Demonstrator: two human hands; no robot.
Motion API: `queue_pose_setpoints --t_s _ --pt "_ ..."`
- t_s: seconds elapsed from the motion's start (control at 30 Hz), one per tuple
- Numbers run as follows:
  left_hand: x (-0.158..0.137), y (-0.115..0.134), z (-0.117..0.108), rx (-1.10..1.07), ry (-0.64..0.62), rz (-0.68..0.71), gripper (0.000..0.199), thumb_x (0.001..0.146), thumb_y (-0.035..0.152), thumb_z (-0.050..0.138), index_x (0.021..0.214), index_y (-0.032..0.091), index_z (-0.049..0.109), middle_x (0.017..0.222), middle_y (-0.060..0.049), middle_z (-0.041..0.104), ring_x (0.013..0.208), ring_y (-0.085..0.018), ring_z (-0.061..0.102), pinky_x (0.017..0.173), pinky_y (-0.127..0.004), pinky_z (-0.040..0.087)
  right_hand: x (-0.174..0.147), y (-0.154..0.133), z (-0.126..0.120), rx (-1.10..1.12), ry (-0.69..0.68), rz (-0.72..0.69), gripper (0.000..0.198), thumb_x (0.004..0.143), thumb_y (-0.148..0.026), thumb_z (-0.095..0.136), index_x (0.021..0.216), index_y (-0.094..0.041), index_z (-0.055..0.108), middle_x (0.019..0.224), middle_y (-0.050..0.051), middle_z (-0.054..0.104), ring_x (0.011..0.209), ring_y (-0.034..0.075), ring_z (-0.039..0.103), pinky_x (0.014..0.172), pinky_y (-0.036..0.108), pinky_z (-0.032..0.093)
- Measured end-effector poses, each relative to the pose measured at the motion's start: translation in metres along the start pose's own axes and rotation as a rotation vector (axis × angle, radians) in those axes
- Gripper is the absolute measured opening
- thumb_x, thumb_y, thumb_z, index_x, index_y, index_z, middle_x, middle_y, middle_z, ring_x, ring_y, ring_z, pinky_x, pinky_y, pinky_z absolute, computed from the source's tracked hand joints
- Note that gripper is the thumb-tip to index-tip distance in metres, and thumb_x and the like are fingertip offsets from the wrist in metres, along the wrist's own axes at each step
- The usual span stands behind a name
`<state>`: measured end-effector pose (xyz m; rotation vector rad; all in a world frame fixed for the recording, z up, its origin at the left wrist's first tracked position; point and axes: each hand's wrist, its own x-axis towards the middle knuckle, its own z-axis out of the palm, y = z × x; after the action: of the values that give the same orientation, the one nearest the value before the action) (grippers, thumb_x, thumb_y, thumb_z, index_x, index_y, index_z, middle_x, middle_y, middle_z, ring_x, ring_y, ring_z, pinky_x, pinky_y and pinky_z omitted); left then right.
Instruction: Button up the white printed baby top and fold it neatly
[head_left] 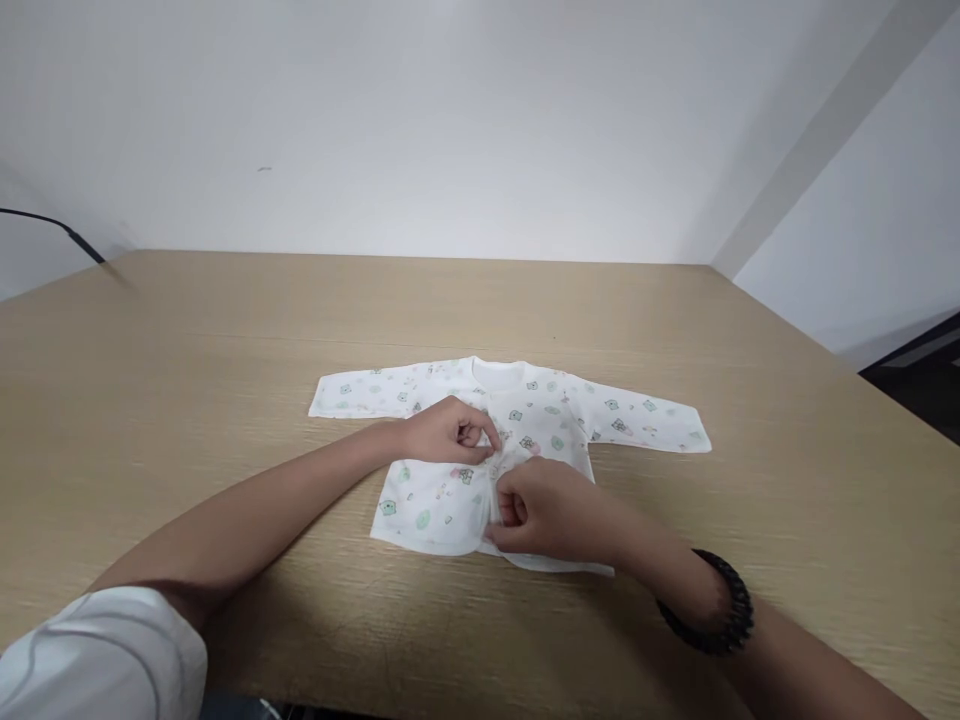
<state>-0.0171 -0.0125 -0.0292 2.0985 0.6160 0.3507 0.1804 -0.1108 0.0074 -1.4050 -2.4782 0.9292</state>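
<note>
A small white baby shirt (435, 515) printed with green and pink figures lies spread on the table, collar toward the wall and both sleeves stretched out sideways. My left hand (448, 432) pinches the front opening near mid-chest, thumb and forefinger together on the fabric. Lower down the same opening, my right hand (551, 508) is closed with its fingertips at the front edge, near the hem. Between the two hands the cloth is slightly bunched. Any fastener under the fingertips is too small or hidden to make out.
The wooden table (187, 400) reaches back to a white wall (480, 130). A black cable (71, 235) comes in at the far left. Beyond the table's right edge stands a dark object (922, 370), partly cut off. A black bracelet (739, 605) circles my right wrist.
</note>
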Motion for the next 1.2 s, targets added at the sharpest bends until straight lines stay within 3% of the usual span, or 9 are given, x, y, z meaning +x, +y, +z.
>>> queue_pose_setpoints --t_s 0.07,0.27,0.4,0.6,0.77,0.97,1.07,1.2 --pt "0.0 0.0 0.0 0.032 0.008 0.029 0.024 0.083 0.027 0.064 0.103 0.016 0.071 0.057 0.008 0.039 0.05 -0.006 0.036 0.051 -0.019 0.031 -0.001 -0.003 0.0 -0.014 -0.033 -0.015 0.033 0.07 -0.015 0.057 0.05 -0.017 0.031 0.047 -0.007 0.028 0.05 0.008 0.023 0.051 0.027 0.022" --pt "0.0 0.003 -0.003 0.122 -0.001 0.125 0.024 0.087 0.026 0.061 0.108 0.017 0.07 0.057 0.008 0.04 0.049 -0.006 0.037 0.052 -0.018 0.033 -0.005 -0.005 0.0 -0.001 -0.114 0.015 0.021 0.066 -0.028 0.066 0.059 -0.019 0.048 0.058 -0.005 0.051 0.055 0.009 0.04 0.051 0.025 0.027" --pt "-0.001 0.005 -0.001 0.183 0.017 0.148 0.021 0.088 0.023 0.059 0.103 0.017 0.072 0.052 0.008 0.038 0.047 -0.006 0.037 0.051 -0.018 0.034 -0.007 -0.004 -0.005 -0.027 -0.167 -0.045 0.022 0.064 -0.015 0.057 0.055 -0.018 0.038 0.052 -0.007 0.04 0.052 0.008 0.031 0.049 0.025 0.024" --pt "-0.001 0.004 0.002 0.198 0.059 0.159 0.019 0.088 0.021 0.057 0.099 0.017 0.072 0.05 0.007 0.04 0.045 -0.007 0.036 0.049 -0.018 0.031 -0.003 0.001 -0.014 0.28 -0.194 -0.126 0.02 0.077 -0.02 0.058 0.062 -0.019 0.044 0.057 -0.007 0.039 0.053 0.007 0.034 0.049 0.022 0.027" --pt "-0.002 0.0 0.001 0.154 0.048 0.164 0.022 0.082 0.012 0.051 0.091 0.015 0.071 0.049 0.007 0.041 0.044 -0.007 0.035 0.048 -0.019 0.031 -0.003 0.002 -0.007 0.159 -0.318 -0.156 0.013 0.079 -0.028 0.066 0.072 -0.018 0.06 0.065 -0.006 0.057 0.058 0.007 0.048 0.055 0.021 0.034" --pt "-0.003 0.001 0.003 0.153 0.113 0.217 0.022 0.076 0.01 0.05 0.091 0.014 0.065 0.052 0.007 0.043 0.046 -0.007 0.037 0.049 -0.02 0.034 -0.002 0.008 -0.011 0.235 -0.365 -0.206 0.014 0.084 -0.029 0.062 0.077 -0.017 0.061 0.067 -0.005 0.055 0.059 0.007 0.046 0.054 0.02 0.034" --pt "-0.004 0.003 0.006 0.303 0.152 0.268 0.028 0.077 0.011 0.052 0.101 0.017 0.066 0.063 0.003 0.054 0.058 -0.011 0.051 0.06 -0.023 0.042 0.0 0.01 -0.014 0.253 -0.283 -0.213 0.018 0.086 -0.025 0.057 0.069 -0.017 0.053 0.062 -0.006 0.048 0.056 0.007 0.039 0.051 0.021 0.03" --pt "-0.004 0.005 0.007 0.457 0.146 0.291 0.027 0.076 0.011 0.051 0.098 0.019 0.064 0.072 0.001 0.06 0.072 -0.015 0.058 0.066 -0.025 0.044 0.006 0.014 -0.012 0.093 0.132 -0.033 0.023 0.088 -0.023 0.051 0.065 -0.018 0.047 0.058 -0.005 0.047 0.055 0.009 0.037 0.051 0.025 0.027"
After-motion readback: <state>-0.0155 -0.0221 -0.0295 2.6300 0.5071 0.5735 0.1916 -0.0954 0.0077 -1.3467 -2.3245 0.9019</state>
